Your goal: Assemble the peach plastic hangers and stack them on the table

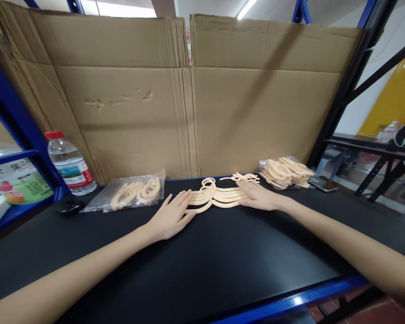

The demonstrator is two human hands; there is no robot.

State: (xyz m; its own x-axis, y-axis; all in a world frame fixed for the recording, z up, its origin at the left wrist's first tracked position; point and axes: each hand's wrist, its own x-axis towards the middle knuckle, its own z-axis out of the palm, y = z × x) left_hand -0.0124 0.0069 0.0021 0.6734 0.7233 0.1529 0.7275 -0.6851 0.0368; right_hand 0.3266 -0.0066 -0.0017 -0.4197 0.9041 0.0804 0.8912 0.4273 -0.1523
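Note:
A bundle of cream-coloured cords (212, 194) lies spread sideways on the black table, drawn together at its middle with small loops at the top. My left hand (171, 217) rests flat over the bundle's left end, its fingers stretched out and the thumb apart. On the right end lies my right hand (258, 196), also flat with fingers extended. Both ends of the cords are partly hidden under the hands. Just behind my right hand are some thinner loose cream strands (241, 177).
Clear plastic bags with cream pieces (135, 193) lie at left, and a pile of similar bagged pieces (285, 172) sits at right beside a phone (324, 183). A red-capped water bottle (70, 164) and a black object (69, 205) stand far left. Cardboard (128, 108) walls the back.

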